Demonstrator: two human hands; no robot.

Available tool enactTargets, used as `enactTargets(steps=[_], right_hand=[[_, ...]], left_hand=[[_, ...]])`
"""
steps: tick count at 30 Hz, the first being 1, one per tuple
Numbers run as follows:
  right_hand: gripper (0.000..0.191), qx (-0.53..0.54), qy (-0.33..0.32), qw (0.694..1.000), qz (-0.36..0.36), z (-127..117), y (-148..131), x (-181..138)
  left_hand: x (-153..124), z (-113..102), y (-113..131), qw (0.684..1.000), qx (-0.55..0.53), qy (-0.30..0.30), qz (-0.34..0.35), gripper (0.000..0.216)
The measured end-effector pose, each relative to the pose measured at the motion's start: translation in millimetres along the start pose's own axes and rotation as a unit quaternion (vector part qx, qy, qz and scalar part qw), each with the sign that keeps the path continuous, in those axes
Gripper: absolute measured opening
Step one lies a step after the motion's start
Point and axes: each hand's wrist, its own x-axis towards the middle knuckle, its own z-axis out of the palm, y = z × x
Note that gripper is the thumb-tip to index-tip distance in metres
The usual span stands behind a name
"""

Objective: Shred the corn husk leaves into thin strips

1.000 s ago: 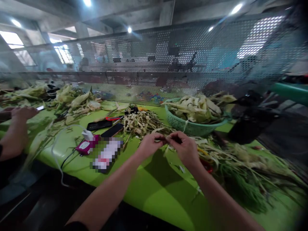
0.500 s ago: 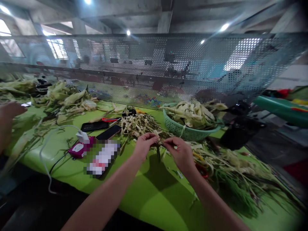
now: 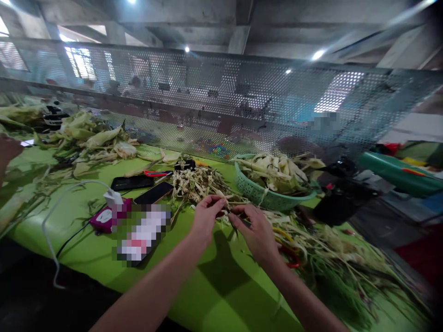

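Observation:
Near the front of the pale pile, my left hand (image 3: pixel 205 217) is closed, thumb and fingertips pinched on a small piece of dry corn husk that mostly hides behind the fingers. Just to its right, my right hand (image 3: pixel 255 230) is also closed, its bent fingers pinching the same small piece. A narrow gap separates the two sets of fingertips. Beyond them lies a heap of small pale husk pieces, apparently knotted (image 3: pixel 194 182). The green plastic basket (image 3: pixel 263 196), full of corn husks (image 3: pixel 284 168), stands behind my right hand.
Two dark phones (image 3: pixel 154 192) and a red cutter knife (image 3: pixel 157 174) lie left of the heap. A purple power block (image 3: pixel 104 220) has a white cable. Red-handled scissors (image 3: pixel 290 258) and green fibres (image 3: pixel 332 281) lie right. Perforated metal panel (image 3: pixel 194 101) behind; another person's hand (image 3: pixel 8 150) far left.
My right hand has shifted slightly left and down, closer to the left fingertips, its fingers more bent. My left hand stays nearly in place. The view has tilted a little.

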Motion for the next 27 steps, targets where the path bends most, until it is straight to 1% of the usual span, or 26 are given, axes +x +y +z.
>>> enactTargets(steps=[2,4,6,8,10,13,15,16,18,21,24,27], right_hand=[[0.026,0.088,-0.037,0.993,0.072,10,3,4],[0.030,0.186,-0.048,0.973,0.126,18,5,8],[0.032,0.250,-0.050,0.955,0.151,22,5,11],[0.032,0.270,-0.052,0.950,0.149,24,6,12],[0.028,0.234,-0.044,0.964,0.115,24,7,11],[0.017,0.106,-0.013,0.994,0.009,21,13,8],[0.012,0.034,-0.004,0.997,-0.062,19,16,7],[0.010,0.009,-0.008,0.996,-0.087,18,17,7],[0.010,-0.023,-0.020,0.993,-0.114,17,19,7],[0.010,-0.012,-0.033,0.994,-0.102,18,22,8],[0.011,0.049,-0.037,0.997,-0.041,21,27,6],[0.015,0.106,-0.035,0.993,0.025,22,28,3]], left_hand=[[-1,1,-1,1.000,-0.006,0.010,-0.001,0.024],[-1,2,-2,1.000,-0.009,0.013,-0.010,0.023],[-1,2,-3,1.000,-0.014,0.009,-0.019,0.023],[0,2,-3,0.999,-0.022,0.012,-0.023,0.022],[1,1,-4,0.999,-0.029,0.019,-0.024,0.022],[3,-1,-3,0.999,-0.024,0.017,-0.025,0.020],[4,-2,-2,0.999,-0.019,0.011,-0.031,0.019],[4,-3,-1,0.999,-0.016,0.010,-0.035,0.019],[6,-4,-1,0.999,-0.005,0.013,-0.042,0.018],[7,-5,-1,0.999,0.026,0.019,-0.037,0.017],[6,-3,-1,0.999,0.043,0.003,-0.009,0.017],[3,-1,1,0.997,0.080,-0.019,0.011,0.015]])
